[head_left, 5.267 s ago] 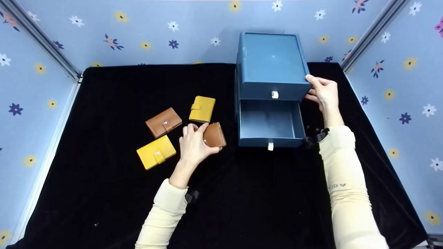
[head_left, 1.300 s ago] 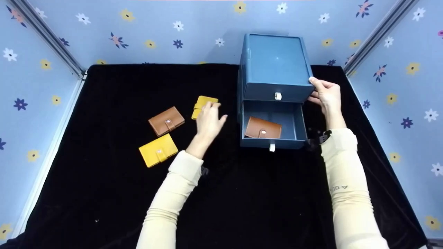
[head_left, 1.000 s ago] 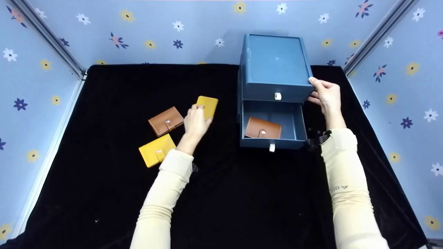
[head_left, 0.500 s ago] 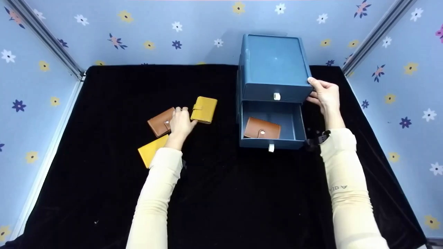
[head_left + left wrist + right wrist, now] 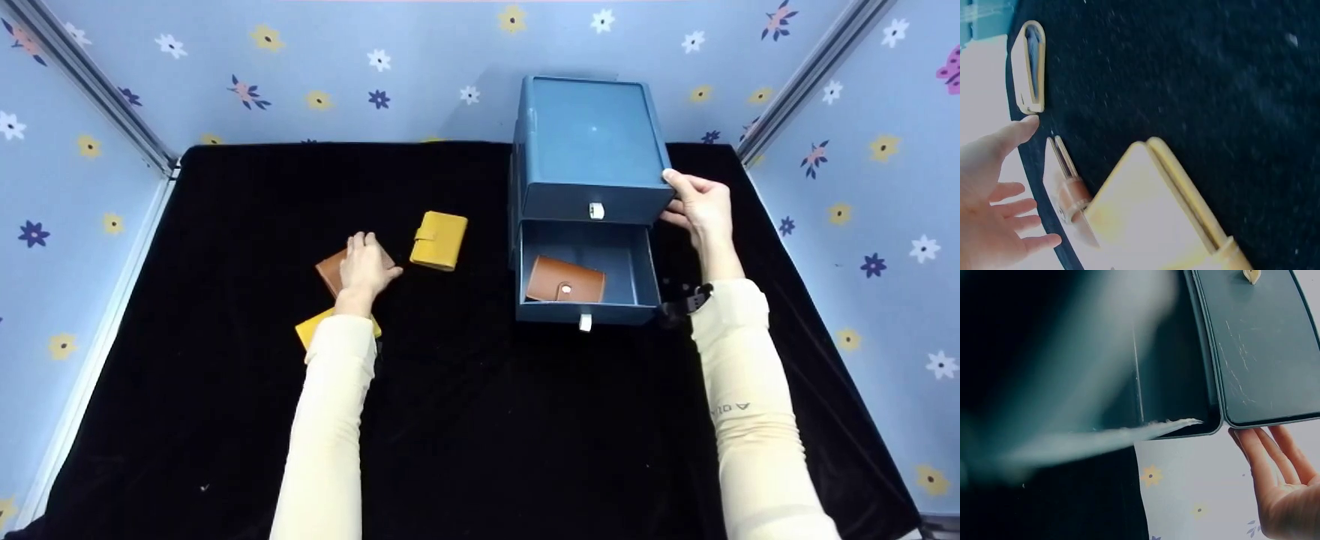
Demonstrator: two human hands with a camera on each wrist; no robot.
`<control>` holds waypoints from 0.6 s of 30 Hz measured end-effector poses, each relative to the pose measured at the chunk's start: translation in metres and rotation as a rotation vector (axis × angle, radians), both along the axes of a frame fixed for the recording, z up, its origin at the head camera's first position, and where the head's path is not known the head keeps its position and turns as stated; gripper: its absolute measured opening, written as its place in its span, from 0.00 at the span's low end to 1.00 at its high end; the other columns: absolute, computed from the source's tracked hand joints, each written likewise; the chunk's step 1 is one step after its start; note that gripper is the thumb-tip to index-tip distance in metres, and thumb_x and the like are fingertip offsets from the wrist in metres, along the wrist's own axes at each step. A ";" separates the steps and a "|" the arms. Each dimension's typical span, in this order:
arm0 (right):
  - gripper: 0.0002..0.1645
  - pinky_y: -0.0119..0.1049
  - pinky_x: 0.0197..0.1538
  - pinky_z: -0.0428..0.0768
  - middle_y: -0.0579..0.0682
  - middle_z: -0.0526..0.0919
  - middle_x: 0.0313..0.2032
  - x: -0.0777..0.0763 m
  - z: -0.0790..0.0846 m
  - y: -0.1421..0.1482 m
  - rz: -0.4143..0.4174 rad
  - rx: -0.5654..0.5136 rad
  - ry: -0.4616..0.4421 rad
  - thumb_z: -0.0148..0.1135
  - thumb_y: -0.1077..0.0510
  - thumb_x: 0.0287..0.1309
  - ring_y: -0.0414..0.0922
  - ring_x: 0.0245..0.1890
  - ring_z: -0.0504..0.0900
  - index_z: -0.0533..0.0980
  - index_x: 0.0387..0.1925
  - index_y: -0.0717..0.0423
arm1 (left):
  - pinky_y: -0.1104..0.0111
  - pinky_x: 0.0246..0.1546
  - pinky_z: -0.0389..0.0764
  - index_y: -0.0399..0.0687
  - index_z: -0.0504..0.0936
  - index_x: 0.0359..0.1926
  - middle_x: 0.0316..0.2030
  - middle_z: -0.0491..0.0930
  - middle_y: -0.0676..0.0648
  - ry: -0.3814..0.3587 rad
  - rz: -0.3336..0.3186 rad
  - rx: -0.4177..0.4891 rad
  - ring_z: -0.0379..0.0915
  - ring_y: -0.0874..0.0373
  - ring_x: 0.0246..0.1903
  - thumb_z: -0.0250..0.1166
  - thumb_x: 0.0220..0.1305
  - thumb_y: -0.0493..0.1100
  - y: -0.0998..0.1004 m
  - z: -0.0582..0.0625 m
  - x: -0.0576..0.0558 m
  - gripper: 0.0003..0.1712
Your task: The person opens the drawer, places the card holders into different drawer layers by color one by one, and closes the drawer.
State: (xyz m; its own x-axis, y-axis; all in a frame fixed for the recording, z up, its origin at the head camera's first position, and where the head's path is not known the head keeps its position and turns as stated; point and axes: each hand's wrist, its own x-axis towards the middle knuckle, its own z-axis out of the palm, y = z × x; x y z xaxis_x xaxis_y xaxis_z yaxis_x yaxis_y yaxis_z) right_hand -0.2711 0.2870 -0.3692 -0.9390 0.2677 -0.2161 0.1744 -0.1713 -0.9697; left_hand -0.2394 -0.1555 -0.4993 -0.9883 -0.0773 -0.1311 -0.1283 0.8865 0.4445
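Over a brown card holder (image 5: pixel 330 271) lying on the black cloth hovers my left hand (image 5: pixel 364 264), fingers spread. The left wrist view shows a gap between that hand and the card holder's snap strap (image 5: pixel 1074 194). One yellow card holder (image 5: pixel 311 328) lies just below, partly covered by my sleeve; another yellow card holder (image 5: pixel 440 240) is to the right. My right hand (image 5: pixel 701 206) touches the blue drawer cabinet (image 5: pixel 596 127), thumb at the top front corner, straight fingers against its side. Inside the pulled-out lower drawer (image 5: pixel 626 313) rests a second brown card holder (image 5: pixel 568 277).
The upper drawer (image 5: pixel 555 201) is closed and has a white knob (image 5: pixel 596 211). Flower-patterned blue panels (image 5: pixel 420 67) stand behind and at both sides of the cloth-covered table (image 5: pixel 480 450).
One brown card holder went from the cloth into the lower drawer. My left hand then moved left, past the right-hand yellow card holder to the other brown one. The right hand stayed at the cabinet.
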 end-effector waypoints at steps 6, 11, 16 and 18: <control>0.11 0.34 0.24 0.78 0.50 0.80 0.21 0.000 0.000 -0.001 0.001 -0.011 0.007 0.70 0.57 0.40 0.43 0.20 0.81 0.79 0.26 0.58 | 0.43 0.56 0.48 0.32 0.48 0.65 0.64 0.44 0.33 -0.051 -0.011 -0.014 0.34 0.39 0.64 0.68 0.48 0.50 -0.012 -0.003 -0.002 0.52; 0.11 0.34 0.24 0.78 0.50 0.80 0.21 0.000 -0.001 0.000 0.002 -0.020 0.011 0.70 0.57 0.40 0.43 0.20 0.81 0.78 0.27 0.58 | 0.39 0.54 0.45 0.34 0.45 0.66 0.65 0.40 0.33 -0.101 -0.024 -0.028 0.31 0.38 0.64 0.69 0.46 0.52 -0.022 -0.005 -0.002 0.56; 0.11 0.35 0.24 0.78 0.50 0.80 0.21 -0.001 -0.001 0.000 -0.001 -0.015 0.007 0.70 0.57 0.40 0.44 0.20 0.81 0.79 0.27 0.58 | 0.38 0.53 0.42 0.36 0.41 0.67 0.65 0.38 0.33 -0.138 -0.014 -0.023 0.28 0.37 0.63 0.69 0.45 0.53 -0.029 -0.007 -0.001 0.59; 0.11 0.34 0.23 0.78 0.50 0.80 0.21 -0.001 -0.001 0.000 -0.004 -0.014 0.004 0.70 0.57 0.40 0.43 0.20 0.81 0.79 0.26 0.58 | 0.37 0.53 0.42 0.35 0.41 0.67 0.65 0.37 0.32 -0.145 -0.013 -0.019 0.27 0.36 0.63 0.69 0.45 0.53 -0.031 -0.007 -0.001 0.59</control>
